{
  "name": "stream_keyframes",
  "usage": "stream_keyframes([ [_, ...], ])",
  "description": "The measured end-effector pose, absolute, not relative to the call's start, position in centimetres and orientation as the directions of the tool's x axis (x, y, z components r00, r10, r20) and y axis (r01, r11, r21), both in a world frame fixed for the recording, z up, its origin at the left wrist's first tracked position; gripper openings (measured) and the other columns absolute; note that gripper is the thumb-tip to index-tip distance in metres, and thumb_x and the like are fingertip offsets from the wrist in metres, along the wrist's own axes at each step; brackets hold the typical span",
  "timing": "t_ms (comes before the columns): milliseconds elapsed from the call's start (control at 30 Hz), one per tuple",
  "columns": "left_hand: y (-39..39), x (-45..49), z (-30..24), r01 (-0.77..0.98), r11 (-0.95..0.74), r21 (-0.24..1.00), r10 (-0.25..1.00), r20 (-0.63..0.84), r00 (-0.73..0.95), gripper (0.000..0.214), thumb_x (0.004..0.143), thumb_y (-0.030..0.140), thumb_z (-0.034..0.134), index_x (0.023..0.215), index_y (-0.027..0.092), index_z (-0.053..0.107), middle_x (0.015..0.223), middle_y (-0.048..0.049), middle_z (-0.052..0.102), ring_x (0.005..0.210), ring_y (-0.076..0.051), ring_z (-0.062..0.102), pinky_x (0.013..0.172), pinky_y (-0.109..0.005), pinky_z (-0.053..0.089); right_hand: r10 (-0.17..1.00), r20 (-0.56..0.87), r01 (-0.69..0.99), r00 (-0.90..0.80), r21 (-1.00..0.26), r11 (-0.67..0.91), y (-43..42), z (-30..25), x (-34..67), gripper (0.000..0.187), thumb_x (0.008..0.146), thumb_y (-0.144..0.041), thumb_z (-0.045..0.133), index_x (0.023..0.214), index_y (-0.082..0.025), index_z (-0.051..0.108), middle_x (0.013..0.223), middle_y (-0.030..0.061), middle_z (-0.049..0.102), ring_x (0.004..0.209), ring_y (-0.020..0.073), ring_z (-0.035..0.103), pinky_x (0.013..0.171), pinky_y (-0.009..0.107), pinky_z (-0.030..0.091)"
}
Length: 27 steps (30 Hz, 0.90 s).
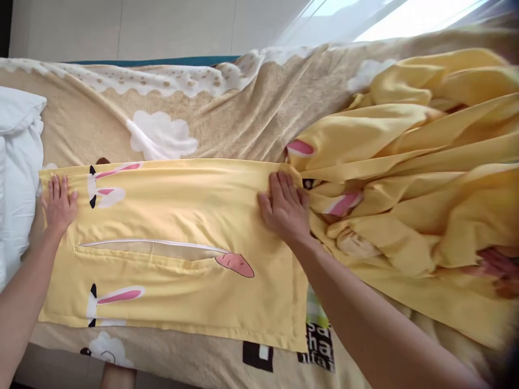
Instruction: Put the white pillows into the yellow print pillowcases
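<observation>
A yellow pillowcase (174,210) with printed bunny ears lies flat across the bed. A long slit edged in white runs along its middle and gapes a little, with a pink carrot-like print at its right end. Near the upper left corner, my left hand (60,205) rests palm down on the cloth, fingers spread. My right hand (286,205) presses flat on the upper right edge, its fingers stretched out over the fabric. Neither hand grips anything.
Rumpled yellow bedding (421,178) with matching prints is heaped to the right. White bedding (18,178) sits at the far left. Beneath everything is a tan blanket (227,129) with cloud and sheep prints. A pale tiled floor (170,27) shows beyond.
</observation>
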<state>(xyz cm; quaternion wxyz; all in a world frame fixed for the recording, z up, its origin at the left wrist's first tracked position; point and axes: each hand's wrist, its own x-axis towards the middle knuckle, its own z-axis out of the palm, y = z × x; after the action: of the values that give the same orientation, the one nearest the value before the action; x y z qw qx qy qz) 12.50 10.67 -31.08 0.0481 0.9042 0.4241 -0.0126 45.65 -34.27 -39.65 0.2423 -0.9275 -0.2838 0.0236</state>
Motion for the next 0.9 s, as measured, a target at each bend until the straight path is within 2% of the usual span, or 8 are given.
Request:
stream_keyframes([
  [100, 3.9, 14.9, -31.0, 0.681, -0.716, 0.155, 0.692, 0.026, 0.722, 0.066, 0.099, 0.044, 0.031, 0.156, 0.013, 0.025, 0.163, -0.0179, 0.022, 0.153, -0.030, 0.019, 0.123, -0.056, 0.005, 0.523, 0.139, 0.521, 0.841, -0.469, -0.713, -30.2, -37.9, 39.3, 0.057, 0.104, -0.042, 0.026, 0.156, -0.019, 0.028, 0.155, 0.0154, 0.040, 0.144, 0.0321, 0.035, 0.114, 0.061, 0.025],
  [267, -7.2, 18.2, -34.2, 0.340, -0.908, 0.244, 0.306, -0.167, 0.937, 0.056, 0.101, 0.039, 0.029, 0.155, 0.026, 0.030, 0.162, -0.0071, 0.030, 0.151, -0.022, 0.024, 0.125, -0.048, 0.007, 0.798, 0.025, 0.707, 0.602, -0.481, -0.518, -20.3, -35.9, 27.9, 0.052, 0.103, -0.036, 0.033, 0.153, -0.023, 0.036, 0.158, 0.0073, 0.037, 0.147, 0.0198, 0.031, 0.120, 0.042, 0.023],
  [333, -5.6, 16.5, -34.7, 0.397, -0.897, 0.196, 0.358, -0.208, 0.910, 0.057, 0.099, 0.042, 0.034, 0.154, 0.027, 0.034, 0.162, -0.0071, 0.031, 0.151, -0.024, 0.024, 0.124, -0.050, 0.006, 0.797, -0.010, 0.702, 0.604, -0.466, -0.539, -22.2, -36.5, 29.0, 0.053, 0.103, -0.038, 0.033, 0.153, -0.023, 0.037, 0.159, 0.0076, 0.034, 0.149, 0.0202, 0.029, 0.122, 0.044, 0.017],
  [500, 4.0, 8.9, -31.5, 0.738, -0.675, 0.019, 0.734, -0.086, 0.674, 0.062, 0.098, 0.044, 0.034, 0.154, 0.018, 0.033, 0.163, -0.0156, 0.024, 0.152, -0.029, 0.020, 0.122, -0.056, 0.006, 0.596, -0.071, 0.527, 0.800, -0.393, -0.754, -35.7, -38.4, 37.7, 0.059, 0.102, -0.049, 0.029, 0.152, -0.020, 0.039, 0.158, 0.0118, 0.035, 0.148, 0.0220, 0.030, 0.121, 0.045, 0.017],
  [633, -0.8, 6.9, -29.9, 0.759, -0.640, 0.115, 0.767, 0.032, 0.641, 0.066, 0.099, 0.042, 0.033, 0.157, 0.012, 0.023, 0.161, -0.0208, 0.027, 0.152, -0.029, 0.021, 0.122, -0.056, 0.009, 0.396, -0.033, 0.353, 0.918, -0.388, -0.851, -36.4, -35.5, 33.6, 0.059, 0.101, -0.043, 0.031, 0.151, -0.013, 0.038, 0.154, 0.0203, 0.040, 0.146, 0.0284, 0.035, 0.117, 0.054, 0.026],
  [767, -13.3, 7.7, -33.1, 0.503, -0.803, 0.321, 0.486, -0.136, 0.863, 0.063, 0.097, 0.036, 0.037, 0.158, 0.023, 0.022, 0.157, -0.0150, 0.038, 0.150, -0.025, 0.028, 0.124, -0.051, 0.012, 0.777, 0.059, 0.688, 0.627, -0.510, -0.517, -29.2, -33.1, 22.1, 0.059, 0.099, -0.028, 0.039, 0.156, -0.024, 0.029, 0.153, 0.0108, 0.045, 0.143, 0.0228, 0.039, 0.118, 0.045, 0.030],
  [833, -16.5, 6.2, -34.8, 0.495, -0.813, 0.306, 0.443, -0.226, 0.868, 0.059, 0.097, 0.035, 0.038, 0.155, 0.027, 0.031, 0.155, -0.0127, 0.041, 0.147, -0.026, 0.033, 0.125, -0.050, 0.012, 0.832, 0.045, 0.738, 0.553, -0.492, -0.463, -28.6, -33.9, 19.4, 0.058, 0.098, -0.026, 0.041, 0.155, -0.026, 0.031, 0.151, 0.0069, 0.047, 0.141, 0.0213, 0.043, 0.119, 0.041, 0.030],
  [900, -16.3, 2.6, -35.4, 0.577, -0.785, 0.224, 0.530, -0.238, 0.814, 0.056, 0.096, 0.038, 0.040, 0.152, 0.030, 0.038, 0.154, -0.0126, 0.044, 0.146, -0.029, 0.035, 0.124, -0.054, 0.012, 0.825, 0.030, 0.748, 0.564, -0.442, -0.495, -31.9, -35.7, 19.7, 0.058, 0.097, -0.024, 0.043, 0.155, -0.028, 0.033, 0.148, 0.0056, 0.051, 0.137, 0.0215, 0.048, 0.119, 0.041, 0.031],
])
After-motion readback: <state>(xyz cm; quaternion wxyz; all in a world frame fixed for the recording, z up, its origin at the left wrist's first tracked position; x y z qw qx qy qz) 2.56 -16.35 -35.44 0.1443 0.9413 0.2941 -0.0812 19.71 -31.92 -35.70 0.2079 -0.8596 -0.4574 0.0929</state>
